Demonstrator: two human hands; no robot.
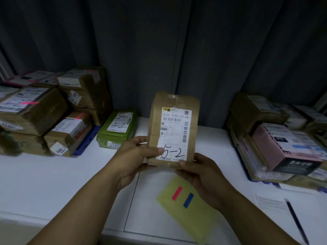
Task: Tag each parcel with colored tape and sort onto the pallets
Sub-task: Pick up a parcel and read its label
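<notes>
— What's behind all this?

— A dark curtain [177, 41], wall to wall. In front of it runs a white desk [44, 183].

— And the heaps at either end?

— Parcels. The left stack [35, 112] sits on a blue pallet [85, 144], and a couple of its boxes carry pink tape. The right stack [276, 138] is mostly brown boxes with a pink carton on top.

— Anything in the middle?

— A yellow sheet [191, 214] lies flat at the near edge. Farther back a green parcel [117, 131], marked "5-1", lies just beside the left pallet.

— Where's the one being handled?

— The brown parcel [174, 129] is up off the desk, upright, above the yellow sheet, label facing us, "5-2" written on it.

— How is it held?

— The left hand [134, 156] has its grip clamped on the lower left edge, thumb on the label. The right hand [200, 174] has its grip closed on the bottom right corner.

— Small things?

— A black pen [295, 221] on a paper at the right; a red strip [177, 193] and a blue strip [188, 200] stuck side by side on the sheet.
</notes>
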